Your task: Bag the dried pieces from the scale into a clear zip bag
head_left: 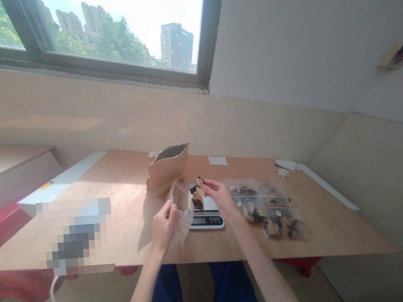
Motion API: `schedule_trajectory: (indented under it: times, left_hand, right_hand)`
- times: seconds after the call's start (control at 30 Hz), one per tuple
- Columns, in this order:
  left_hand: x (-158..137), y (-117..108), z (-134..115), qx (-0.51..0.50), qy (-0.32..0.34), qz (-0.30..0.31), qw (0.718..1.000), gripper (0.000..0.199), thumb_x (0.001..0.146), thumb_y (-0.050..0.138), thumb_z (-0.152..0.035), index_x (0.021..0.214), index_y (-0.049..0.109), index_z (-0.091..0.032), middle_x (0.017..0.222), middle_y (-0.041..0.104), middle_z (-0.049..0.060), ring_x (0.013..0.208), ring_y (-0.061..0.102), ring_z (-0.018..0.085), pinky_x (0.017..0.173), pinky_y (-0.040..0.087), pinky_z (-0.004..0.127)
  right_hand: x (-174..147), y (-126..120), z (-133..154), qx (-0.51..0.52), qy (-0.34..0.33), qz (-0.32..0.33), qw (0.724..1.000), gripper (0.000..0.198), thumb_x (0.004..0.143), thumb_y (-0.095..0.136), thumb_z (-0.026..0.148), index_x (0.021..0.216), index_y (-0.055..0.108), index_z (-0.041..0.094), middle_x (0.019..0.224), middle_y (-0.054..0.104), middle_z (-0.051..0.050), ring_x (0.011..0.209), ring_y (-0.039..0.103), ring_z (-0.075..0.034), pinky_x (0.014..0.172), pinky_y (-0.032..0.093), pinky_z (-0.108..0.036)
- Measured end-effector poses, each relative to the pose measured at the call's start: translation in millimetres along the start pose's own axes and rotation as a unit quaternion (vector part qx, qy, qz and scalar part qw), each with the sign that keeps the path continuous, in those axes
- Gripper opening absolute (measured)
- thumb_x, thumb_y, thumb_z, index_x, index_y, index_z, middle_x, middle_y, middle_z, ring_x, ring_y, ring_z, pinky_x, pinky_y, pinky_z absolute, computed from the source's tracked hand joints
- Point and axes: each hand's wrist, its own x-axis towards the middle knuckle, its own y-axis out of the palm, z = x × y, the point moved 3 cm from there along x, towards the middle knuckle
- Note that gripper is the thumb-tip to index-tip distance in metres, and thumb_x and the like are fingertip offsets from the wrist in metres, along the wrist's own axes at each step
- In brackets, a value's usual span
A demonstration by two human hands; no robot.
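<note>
Taking the digital scale (pixel 209 221) as the dial's centre, the wooden tabletop's (pixel 336 224) front edge runs near it at 6 o'clock. The kraft pouch (pixel 168 174) stands close at 11, filled zip bags (pixel 283 226) lie just beside at 3, and a wide stretch of wood opens at 9. The left hand (pixel 164 223), at 9, pinches a clear zip bag (pixel 183 200) by its edge. The right hand (pixel 221 197), at 2, pinches a pale, dark-edged piece (pixel 200 189) above the scale.

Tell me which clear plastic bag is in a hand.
The clear plastic bag in the left hand; it looks empty, whereas the other bags lie on the table, right of the scale, with pieces inside.
</note>
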Motion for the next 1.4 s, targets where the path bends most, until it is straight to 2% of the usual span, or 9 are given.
schedule_trajectory:
  times: [0.17,0.3,0.37,0.43,0.6,0.77,0.93,1.07,1.4]
  left_hand:
    - [0.8,3.6,-0.1,0.018,0.021,0.018,0.999,0.029,0.081,0.035,-0.042,0.061,0.036,-0.021,0.054,0.041,-0.004,0.054,0.043,0.013,0.053,0.032,0.022]
    - [-0.8,0.3,-0.5,-0.012,0.035,0.013,0.999,0.030,0.082,0.034,-0.043,0.062,0.038,-0.021,0.057,0.045,-0.003,0.058,0.046,0.014,0.057,0.035,0.023]
    - [-1.9,-1.8,0.6,-0.019,0.028,0.009,0.999,0.031,0.082,0.033,-0.044,0.062,0.039,-0.021,0.057,0.045,-0.003,0.058,0.047,0.014,0.057,0.036,0.023]
    - [-2.8,-3.4,1.9,-0.025,0.017,0.005,1.000,0.032,0.082,0.033,-0.045,0.062,0.039,-0.021,0.057,0.045,-0.003,0.058,0.047,0.014,0.057,0.036,0.023]
    - [-4.1,-4.9,4.8,-0.035,0.001,0.000,0.999,0.034,0.082,0.032,-0.048,0.062,0.038,-0.022,0.057,0.045,-0.003,0.058,0.047,0.014,0.056,0.038,0.023]
    - [-4.3,-6.7,8.8,-0.028,0.007,-0.005,1.000,0.034,0.082,0.032,-0.048,0.061,0.038,-0.022,0.056,0.046,-0.003,0.058,0.048,0.014,0.056,0.037,0.023]
    - [-4.1,-6.5,9.4,-0.021,-0.004,-0.003,1.000,0.035,0.082,0.032,-0.049,0.061,0.039,-0.021,0.056,0.048,-0.003,0.058,0.049,0.014,0.057,0.037,0.023]
    - [-4.7,-3.5,6.8,-0.022,-0.006,0.003,1.000,0.036,0.081,0.033,-0.049,0.060,0.039,-0.021,0.055,0.046,-0.004,0.057,0.047,0.013,0.056,0.036,0.022]
    - [-5.5,-0.7,7.6,-0.027,0.007,0.013,1.000,0.035,0.083,0.032,-0.047,0.060,0.038,-0.021,0.057,0.045,-0.003,0.059,0.047,0.014,0.057,0.035,0.023]
  right_hand:
    - [-11.5,23.7,18.9,-0.009,0.022,0.061,0.998,0.039,0.064,0.068,0.031,0.099,0.061,0.015,0.091,0.066,-0.006,0.066,0.062,-0.013,0.057,0.053,-0.025]
    - [7.0,11.1,11.3,-0.136,-0.062,-0.013,0.989,0.026,0.075,0.053,0.029,0.098,0.059,0.017,0.097,0.062,-0.007,0.074,0.061,-0.015,0.059,0.053,-0.027]
    - [19.3,4.1,1.2,-0.225,-0.125,-0.037,0.966,0.023,0.079,0.048,0.025,0.097,0.060,0.018,0.101,0.061,-0.008,0.087,0.060,-0.018,0.073,0.052,-0.032]
    - [28.8,3.7,-13.8,-0.311,-0.158,0.005,0.937,0.025,0.079,0.051,0.025,0.101,0.060,0.018,0.109,0.057,-0.011,0.105,0.053,-0.021,0.089,0.044,-0.038]
    - [36.7,14.4,-51.7,-0.436,-0.151,0.117,0.880,0.042,0.075,0.060,0.036,0.114,0.055,0.021,0.131,0.042,-0.015,0.126,0.033,-0.029,0.100,0.029,-0.049]
    - [43.1,13.5,-61.4,-0.431,-0.160,0.115,0.881,0.024,0.084,0.050,0.031,0.103,0.062,0.022,0.116,0.057,-0.010,0.115,0.045,-0.022,0.097,0.032,-0.043]
    - [48.7,4.7,-49.1,-0.390,-0.176,0.177,0.886,0.033,0.086,0.037,0.014,0.100,0.064,0.026,0.109,0.063,-0.002,0.107,0.052,-0.015,0.095,0.035,-0.035]
    - [49.1,3.0,-41.7,-0.395,-0.195,0.199,0.875,0.029,0.084,0.042,0.015,0.097,0.066,0.026,0.105,0.064,-0.002,0.103,0.054,-0.016,0.094,0.035,-0.035]
    - [38.8,5.0,-59.0,-0.453,-0.248,0.122,0.848,0.012,0.084,0.051,0.021,0.089,0.062,0.019,0.090,0.056,-0.006,0.088,0.052,-0.017,0.080,0.041,-0.028]
